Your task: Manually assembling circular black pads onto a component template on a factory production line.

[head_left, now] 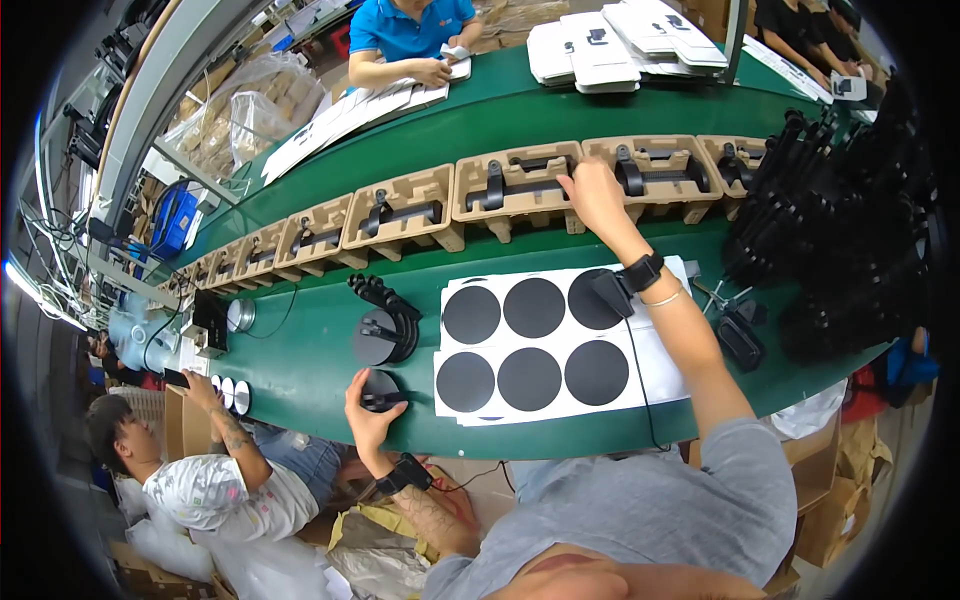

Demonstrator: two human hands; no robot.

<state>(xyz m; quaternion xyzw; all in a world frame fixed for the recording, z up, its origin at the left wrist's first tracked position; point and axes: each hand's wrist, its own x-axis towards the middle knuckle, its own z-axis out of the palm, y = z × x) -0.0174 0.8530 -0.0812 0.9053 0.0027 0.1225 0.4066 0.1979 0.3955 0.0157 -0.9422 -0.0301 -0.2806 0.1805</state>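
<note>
My left hand (370, 412) is curled round a small black round part (380, 388) at the table's near edge, thumb on one side and fingers on the other. Just beyond it lie a black disc with an upright edge (377, 337) and several black stubby pieces (372, 290). My right hand (597, 195) reaches far across the table to the row of trays. Its bent fingers are at the right end of a brown moulded pulp tray (470, 210), beside a black tubular part (530, 187) lying in it. What those fingertips hold is hidden.
White sheets with black round pads (535, 305) lie between my arms. More pulp trays (400, 235) run along the green table (310, 370). Black parts are heaped (800, 240) at right, near a dark tool (740, 340). One co-worker (410, 40) sits opposite; another (220, 480) sits at left.
</note>
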